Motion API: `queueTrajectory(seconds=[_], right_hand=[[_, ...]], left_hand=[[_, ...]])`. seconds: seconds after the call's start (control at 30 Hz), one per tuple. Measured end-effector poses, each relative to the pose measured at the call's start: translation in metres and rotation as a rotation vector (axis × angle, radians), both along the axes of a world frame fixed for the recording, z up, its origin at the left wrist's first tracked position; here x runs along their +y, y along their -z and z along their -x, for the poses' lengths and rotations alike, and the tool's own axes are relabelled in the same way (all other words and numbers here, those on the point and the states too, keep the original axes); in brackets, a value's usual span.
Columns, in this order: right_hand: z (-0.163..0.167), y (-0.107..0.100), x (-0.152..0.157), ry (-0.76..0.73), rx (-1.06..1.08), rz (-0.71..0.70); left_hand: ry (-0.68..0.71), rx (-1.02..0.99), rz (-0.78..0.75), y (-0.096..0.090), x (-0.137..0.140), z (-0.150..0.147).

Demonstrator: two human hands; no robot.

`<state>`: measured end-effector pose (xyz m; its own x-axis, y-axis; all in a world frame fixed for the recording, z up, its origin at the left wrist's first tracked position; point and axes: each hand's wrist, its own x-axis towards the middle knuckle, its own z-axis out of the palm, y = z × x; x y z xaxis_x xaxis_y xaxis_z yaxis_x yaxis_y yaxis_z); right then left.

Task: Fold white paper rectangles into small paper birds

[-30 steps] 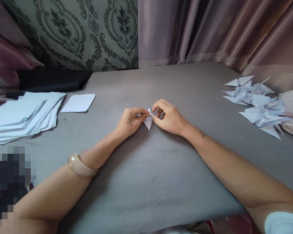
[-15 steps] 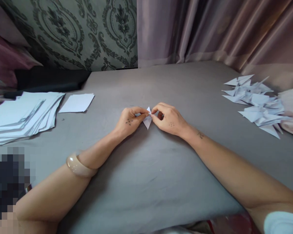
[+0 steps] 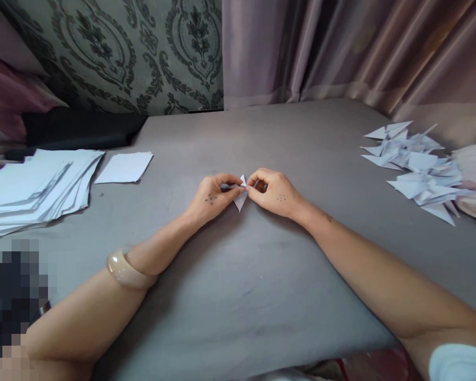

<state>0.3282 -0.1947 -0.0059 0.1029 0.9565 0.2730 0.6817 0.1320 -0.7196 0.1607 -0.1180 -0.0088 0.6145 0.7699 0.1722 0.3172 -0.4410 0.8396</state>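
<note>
A small folded piece of white paper (image 3: 240, 202) with pointed ends is held between my two hands above the middle of the grey cloth. My left hand (image 3: 214, 197) pinches it from the left between thumb and fingers. From the right, my right hand (image 3: 275, 193) pinches its upper part, with the fingertips of both hands almost meeting. One point of the paper sticks up between the fingers and a longer one hangs down towards me. The fingertips hide its centre.
Folded white paper cranes (image 3: 420, 164) lie heaped at the right. A small stack of white paper squares (image 3: 125, 168) and a larger pile of white sheets (image 3: 43, 185) lie at the left, near a black cloth (image 3: 83, 128). Curtains (image 3: 269, 53) hang behind the grey-covered surface (image 3: 262, 296).
The fingertips have shifted slightly on the paper, and its upper point now leans a little differently. Both hands stay in almost the same place.
</note>
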Motion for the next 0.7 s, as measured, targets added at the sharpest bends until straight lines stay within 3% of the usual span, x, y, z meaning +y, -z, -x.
queueTrajectory(seconds=[0.23, 0.7], right_hand=[[-0.0009, 0.0032, 0.0008, -0.046, -0.053, -0.108], [-0.0039, 0.0087, 0.0047, -0.065, -0.046, -0.147]], left_hand=[[0.005, -0.016, -0.017, -0.0007, -0.0012, -0.0004], [0.022, -0.04, -0.001, 0.0014, 0.0014, -0.0008]])
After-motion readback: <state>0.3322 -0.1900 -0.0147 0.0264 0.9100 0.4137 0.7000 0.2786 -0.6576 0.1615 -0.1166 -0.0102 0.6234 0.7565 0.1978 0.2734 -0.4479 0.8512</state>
